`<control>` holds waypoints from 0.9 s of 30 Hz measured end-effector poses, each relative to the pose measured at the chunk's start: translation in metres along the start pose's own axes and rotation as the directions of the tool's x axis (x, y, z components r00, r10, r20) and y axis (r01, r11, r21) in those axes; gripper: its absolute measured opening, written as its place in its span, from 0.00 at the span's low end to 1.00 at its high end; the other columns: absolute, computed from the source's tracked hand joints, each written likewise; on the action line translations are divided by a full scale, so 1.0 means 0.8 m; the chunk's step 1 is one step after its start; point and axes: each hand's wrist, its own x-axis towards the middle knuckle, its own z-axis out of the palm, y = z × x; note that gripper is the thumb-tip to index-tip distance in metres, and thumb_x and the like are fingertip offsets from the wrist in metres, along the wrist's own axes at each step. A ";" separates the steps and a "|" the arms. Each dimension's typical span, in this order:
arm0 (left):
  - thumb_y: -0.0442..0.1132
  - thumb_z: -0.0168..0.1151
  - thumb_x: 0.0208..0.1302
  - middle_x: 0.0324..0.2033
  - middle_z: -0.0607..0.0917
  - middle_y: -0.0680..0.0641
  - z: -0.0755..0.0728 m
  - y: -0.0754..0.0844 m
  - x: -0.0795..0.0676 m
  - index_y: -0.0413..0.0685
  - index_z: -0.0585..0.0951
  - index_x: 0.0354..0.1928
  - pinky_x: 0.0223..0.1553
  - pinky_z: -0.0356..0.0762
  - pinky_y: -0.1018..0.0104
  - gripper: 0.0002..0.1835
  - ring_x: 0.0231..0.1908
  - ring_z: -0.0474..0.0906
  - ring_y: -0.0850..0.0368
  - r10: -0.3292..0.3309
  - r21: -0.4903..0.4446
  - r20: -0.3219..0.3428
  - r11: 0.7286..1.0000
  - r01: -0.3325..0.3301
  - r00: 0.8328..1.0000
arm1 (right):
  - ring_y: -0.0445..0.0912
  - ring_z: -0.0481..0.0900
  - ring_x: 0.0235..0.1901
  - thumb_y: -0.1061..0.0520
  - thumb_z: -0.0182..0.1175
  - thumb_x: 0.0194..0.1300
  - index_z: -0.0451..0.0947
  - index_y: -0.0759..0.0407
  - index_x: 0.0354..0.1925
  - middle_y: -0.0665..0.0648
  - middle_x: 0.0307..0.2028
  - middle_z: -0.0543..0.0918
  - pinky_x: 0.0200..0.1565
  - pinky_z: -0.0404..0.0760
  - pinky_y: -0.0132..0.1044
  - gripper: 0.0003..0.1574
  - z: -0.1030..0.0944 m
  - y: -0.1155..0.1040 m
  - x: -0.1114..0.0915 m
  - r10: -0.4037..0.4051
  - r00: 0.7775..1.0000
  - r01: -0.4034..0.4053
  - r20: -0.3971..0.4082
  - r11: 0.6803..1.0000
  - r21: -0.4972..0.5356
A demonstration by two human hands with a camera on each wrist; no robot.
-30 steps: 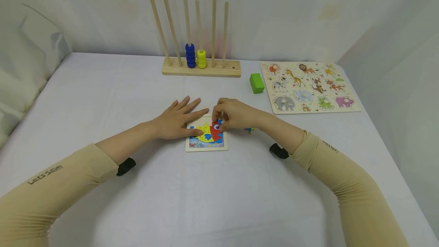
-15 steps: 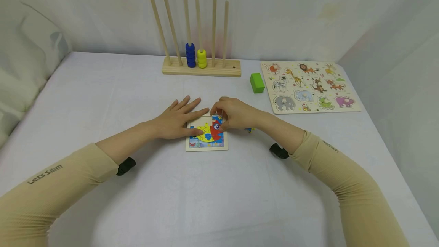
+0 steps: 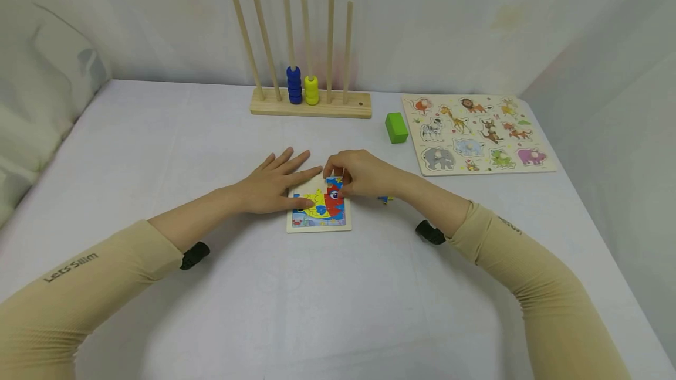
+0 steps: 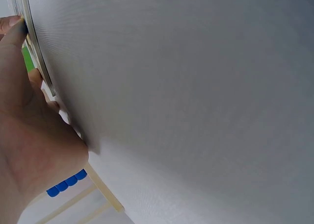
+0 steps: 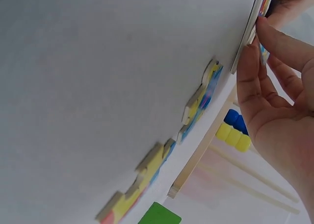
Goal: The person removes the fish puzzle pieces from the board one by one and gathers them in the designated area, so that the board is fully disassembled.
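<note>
Holding fish-puzzle pieces (image 3: pixel 332 208), wooden tray (image 3: pixel 319 229), left hand (image 3: pixel 270 187) spread over it, right hand (image 3: pixel 361 173) pinching blue piece (image 3: pixel 333 180)

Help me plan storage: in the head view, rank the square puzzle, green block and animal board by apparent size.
Largest to smallest:
1. Animal board
2. Square puzzle, partly covered by the hands, left and right
3. Green block

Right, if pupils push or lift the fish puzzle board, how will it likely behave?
The board is probably stiff: its edge looks straight in the right wrist view. Lying flat and low, it seems unlikely to roll or tip. Its pieces look separate, so tilting might spill them.
</note>
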 end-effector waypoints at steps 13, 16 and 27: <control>0.72 0.48 0.65 0.81 0.39 0.50 -0.001 -0.002 -0.002 0.72 0.49 0.78 0.76 0.34 0.32 0.43 0.79 0.31 0.37 0.013 0.007 0.005 1.000 -0.013 1.000 | 0.44 0.76 0.33 0.57 0.58 0.71 0.81 0.52 0.48 0.52 0.32 0.81 0.40 0.75 0.32 0.09 -0.005 0.007 0.000 0.005 1.000 -0.004 -0.020 0.998 0.059; 0.74 0.47 0.64 0.81 0.39 0.50 -0.001 -0.006 -0.002 0.73 0.48 0.78 0.76 0.33 0.32 0.44 0.79 0.30 0.37 0.024 -0.016 0.012 1.000 -0.024 1.000 | 0.43 0.77 0.32 0.57 0.58 0.72 0.81 0.52 0.48 0.52 0.32 0.81 0.40 0.76 0.32 0.09 -0.006 0.009 0.000 0.019 1.000 -0.018 -0.014 0.996 0.083; 0.69 0.59 0.60 0.81 0.40 0.48 -0.007 -0.021 -0.006 0.72 0.49 0.78 0.74 0.30 0.29 0.48 0.79 0.27 0.38 0.100 -0.091 0.065 0.991 -0.094 0.993 | 0.44 0.83 0.32 0.58 0.57 0.72 0.80 0.53 0.48 0.53 0.36 0.82 0.40 0.82 0.33 0.09 -0.016 0.009 -0.006 0.047 0.999 -0.043 -0.020 0.985 0.166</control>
